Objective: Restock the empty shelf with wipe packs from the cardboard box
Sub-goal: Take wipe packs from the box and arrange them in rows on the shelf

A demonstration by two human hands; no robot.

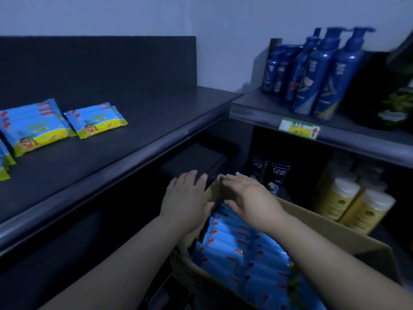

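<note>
Position of left hand [187,198]: palm down over the far left wall of the cardboard box [324,222]. Fingers straight, slightly spread, pointing away from the body. Grips nothing. Contact with the cardboard: cannot tell.

Position of right hand [250,198]: palm down over the far end of the same box, just beside the left hand and apart from it. Fingers extended and relaxed, thumb lowered toward the packs. Holds nothing. Fingertips close to the far corner of the box.

Location of wipe packs [241,249]: inside the cardboard box, on edge in tight rows, blue with red marks. Fills the box from beneath the hands to the lower frame edge. Box low down, in front of the lower shelving and to the right of the shelf [145,121].

Location of shelf: upper left, dark and flat, with a dark back panel. Carries a tall stack [35,126] of flat-lying packs at the left, a smaller stack [96,120] just beside it to the right, and a further stack [3,162] cut off by the left frame edge.

Adjoining unit, right side: blue pump bottles [324,72] upright on the upper board; price tag [299,128] on its front edge. Below: dark bottles [279,173] marked CLEAR, and yellow bottles [357,204] with pale caps further right.
</note>
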